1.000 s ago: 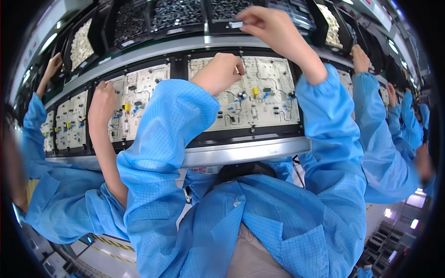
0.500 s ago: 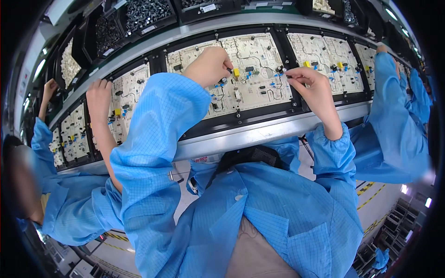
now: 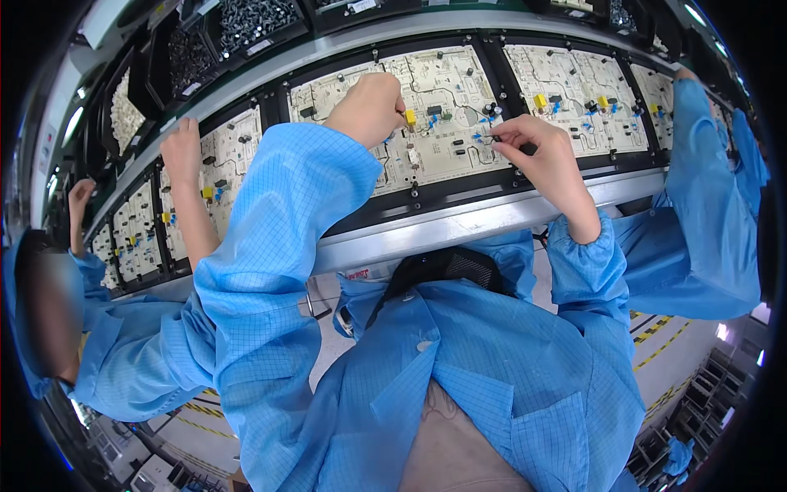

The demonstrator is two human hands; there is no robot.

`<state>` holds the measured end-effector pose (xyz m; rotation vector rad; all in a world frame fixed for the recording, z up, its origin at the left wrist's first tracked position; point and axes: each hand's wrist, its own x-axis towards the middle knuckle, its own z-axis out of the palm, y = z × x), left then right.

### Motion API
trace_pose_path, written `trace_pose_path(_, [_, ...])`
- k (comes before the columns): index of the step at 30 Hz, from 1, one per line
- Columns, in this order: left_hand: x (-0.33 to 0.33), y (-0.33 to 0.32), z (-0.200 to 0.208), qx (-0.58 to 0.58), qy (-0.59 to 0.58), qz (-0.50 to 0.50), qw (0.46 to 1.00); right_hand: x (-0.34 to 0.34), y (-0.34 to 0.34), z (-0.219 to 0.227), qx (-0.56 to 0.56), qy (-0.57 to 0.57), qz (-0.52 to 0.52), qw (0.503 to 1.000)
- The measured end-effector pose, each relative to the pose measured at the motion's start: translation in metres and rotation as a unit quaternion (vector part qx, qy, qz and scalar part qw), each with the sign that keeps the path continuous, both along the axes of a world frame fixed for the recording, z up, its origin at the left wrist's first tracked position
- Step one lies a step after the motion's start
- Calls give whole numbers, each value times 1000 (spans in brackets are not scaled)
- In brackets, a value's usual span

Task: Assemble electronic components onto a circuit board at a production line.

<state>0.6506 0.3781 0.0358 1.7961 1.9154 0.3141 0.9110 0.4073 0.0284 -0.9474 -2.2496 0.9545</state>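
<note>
Over the middle of a cream circuit board [image 3: 447,74] in a black frame, my left hand [image 3: 370,108] is closed, its fingertips down by a yellow block-shaped component [image 3: 411,117]. Whatever those fingers hold is hidden behind the hand. My right hand [image 3: 541,150] pinches a small black electronic component [image 3: 496,138] between thumb and forefinger, just above the right part of the same board. Small blue and black parts and a few round capacitors stand on the board around both hands.
Another framed board [image 3: 574,82] lies to the right, more to the left. A metal rail [image 3: 410,228] runs along the near edge. Black bins of small parts [image 3: 254,25] line the far side. A co-worker's hand [image 3: 182,152] reaches over the left board; another person's sleeve [image 3: 705,197] is at right.
My right hand has shifted slightly left and down, bringing the black component over the board. The left hand has barely moved. The boards sit slightly further left in view.
</note>
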Motion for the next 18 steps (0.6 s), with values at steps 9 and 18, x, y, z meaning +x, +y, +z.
trace_pose_path(9, [-3,4,3,-51,-47,13,997,1,2,-5,142,-49,110,983])
trace_pose_path(18, [-2,1,3,-27,-8,-4,1000,-2,4,-8,155,-62,107,980])
